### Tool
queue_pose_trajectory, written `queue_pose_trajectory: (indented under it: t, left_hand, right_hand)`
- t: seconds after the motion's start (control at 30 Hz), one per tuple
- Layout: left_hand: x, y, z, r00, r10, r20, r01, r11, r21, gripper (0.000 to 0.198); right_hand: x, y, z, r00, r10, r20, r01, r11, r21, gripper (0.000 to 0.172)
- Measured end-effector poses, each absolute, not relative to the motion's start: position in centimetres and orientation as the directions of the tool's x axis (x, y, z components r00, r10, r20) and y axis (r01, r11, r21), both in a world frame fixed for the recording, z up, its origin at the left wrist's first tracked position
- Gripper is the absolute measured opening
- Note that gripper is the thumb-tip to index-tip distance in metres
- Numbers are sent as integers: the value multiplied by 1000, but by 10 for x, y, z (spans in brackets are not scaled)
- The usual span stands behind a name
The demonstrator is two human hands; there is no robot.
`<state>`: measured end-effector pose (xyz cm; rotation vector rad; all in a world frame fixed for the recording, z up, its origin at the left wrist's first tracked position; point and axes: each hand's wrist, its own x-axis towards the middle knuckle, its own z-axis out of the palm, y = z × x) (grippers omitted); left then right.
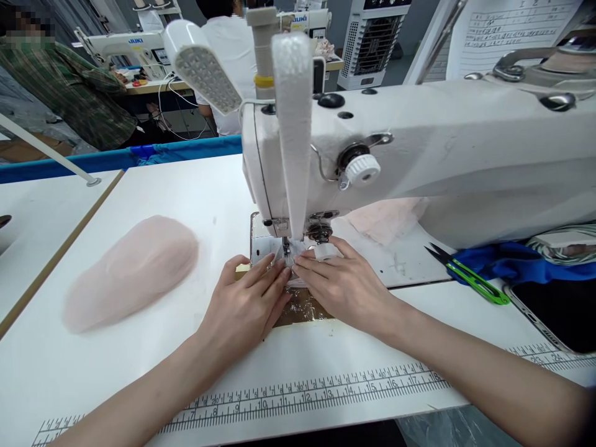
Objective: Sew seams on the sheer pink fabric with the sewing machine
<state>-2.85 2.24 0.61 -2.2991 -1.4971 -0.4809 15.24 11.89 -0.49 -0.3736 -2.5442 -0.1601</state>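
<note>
A small piece of pale sheer fabric (297, 282) lies under the needle and presser foot (287, 247) of a white sewing machine (419, 133). From the left, my left hand (246, 301) presses its fingertips together on this fabric, just in front of the foot. My right hand (347, 285) holds the fabric from the other side, with its fingertips close to those of the left. Most of the fabric is hidden under my fingers. To the left of my left hand, a pale pink sheer piece (135, 273) rests on the white table.
Green thread snips (470, 276) lie at the right beside a blue cloth (521, 264) and a phone (559, 310). More pink fabric (388, 218) sits behind the machine head. A printed ruler (307, 397) runs along the front edge. Two people work at machines beyond.
</note>
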Motion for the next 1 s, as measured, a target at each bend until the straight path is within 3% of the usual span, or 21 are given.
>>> queue_pose_trajectory:
  t: [1.0]
  left_hand:
    - [-37, 36, 6, 356, 820, 448, 928, -368, -65, 27]
  right_hand:
    - [146, 125, -5, -826, 272, 495, 355, 931, 81, 27]
